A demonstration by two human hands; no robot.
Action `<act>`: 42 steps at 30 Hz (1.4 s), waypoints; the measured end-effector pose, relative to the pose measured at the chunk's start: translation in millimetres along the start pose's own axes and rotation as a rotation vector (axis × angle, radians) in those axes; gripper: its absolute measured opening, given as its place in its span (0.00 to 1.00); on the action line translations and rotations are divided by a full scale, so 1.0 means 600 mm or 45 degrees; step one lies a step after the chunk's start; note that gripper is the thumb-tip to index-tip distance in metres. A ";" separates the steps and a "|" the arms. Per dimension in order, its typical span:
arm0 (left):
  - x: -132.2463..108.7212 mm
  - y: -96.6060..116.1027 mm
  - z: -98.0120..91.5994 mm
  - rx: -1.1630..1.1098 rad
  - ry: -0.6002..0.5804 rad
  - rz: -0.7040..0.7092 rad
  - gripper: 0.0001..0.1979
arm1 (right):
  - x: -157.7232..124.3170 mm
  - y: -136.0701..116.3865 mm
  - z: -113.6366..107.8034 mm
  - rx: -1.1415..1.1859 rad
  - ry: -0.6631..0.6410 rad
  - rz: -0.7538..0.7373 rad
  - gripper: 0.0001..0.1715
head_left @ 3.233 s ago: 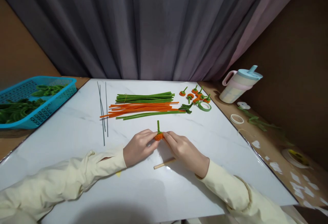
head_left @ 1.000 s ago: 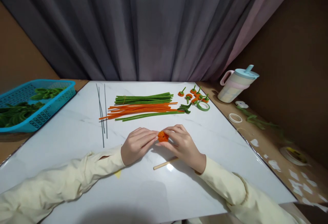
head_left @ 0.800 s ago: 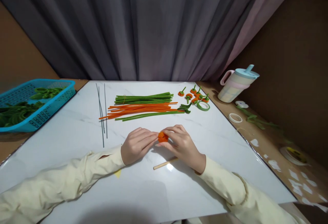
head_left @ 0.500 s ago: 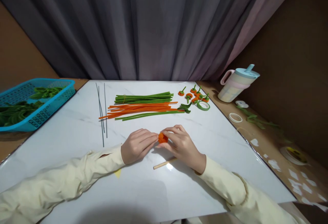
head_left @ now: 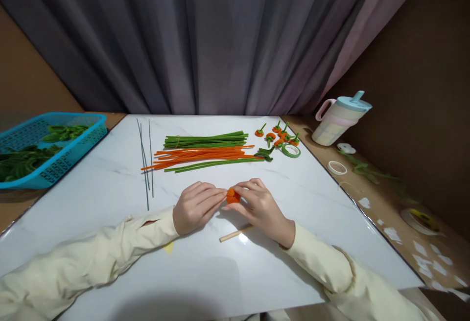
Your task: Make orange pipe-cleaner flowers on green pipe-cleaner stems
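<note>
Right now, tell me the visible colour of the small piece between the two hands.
The small piece shows orange, best seen in the head view.

Inspecting the head view remotely, I found no readable text, label, brand, number or sign.

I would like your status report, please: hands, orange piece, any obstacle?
Right hand gripping small orange piece. Left hand touching its left side. Piece partly covered. Wooden stick nearby, partly hidden by right hand; not blocking grip.
</note>
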State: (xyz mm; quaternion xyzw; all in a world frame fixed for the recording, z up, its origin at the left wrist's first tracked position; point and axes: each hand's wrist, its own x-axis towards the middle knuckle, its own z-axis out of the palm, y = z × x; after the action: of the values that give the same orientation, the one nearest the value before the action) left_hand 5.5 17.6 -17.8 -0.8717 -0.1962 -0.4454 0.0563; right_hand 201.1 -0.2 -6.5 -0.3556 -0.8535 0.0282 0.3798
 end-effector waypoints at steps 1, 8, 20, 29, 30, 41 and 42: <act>0.000 0.000 0.000 0.005 -0.006 0.027 0.10 | 0.000 0.000 0.000 -0.002 0.005 -0.006 0.19; -0.003 -0.006 0.003 -0.060 -0.045 0.110 0.09 | -0.005 0.003 0.005 -0.017 -0.021 -0.020 0.20; -0.001 -0.008 0.001 0.017 -0.077 0.223 0.10 | 0.018 0.001 -0.034 0.409 -0.321 0.288 0.11; 0.013 0.017 -0.005 -0.589 -0.206 -0.563 0.10 | 0.015 -0.010 -0.032 0.477 0.024 0.347 0.06; 0.015 0.019 -0.005 -0.623 -0.261 -0.595 0.10 | 0.014 -0.012 -0.031 0.482 0.056 0.353 0.06; 0.012 0.021 -0.005 -0.496 -0.290 -0.632 0.06 | -0.004 -0.006 -0.016 0.270 -0.091 0.048 0.18; 0.010 0.021 -0.004 -0.467 -0.277 -0.601 0.06 | -0.006 -0.005 -0.015 0.260 -0.099 0.028 0.18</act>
State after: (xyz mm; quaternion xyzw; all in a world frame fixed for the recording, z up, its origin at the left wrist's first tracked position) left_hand 12.0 6.9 -10.5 -0.8403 -0.3146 -0.3782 -0.2279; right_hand 206.7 -6.8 -1.4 -0.3231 -0.8563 0.1328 0.3803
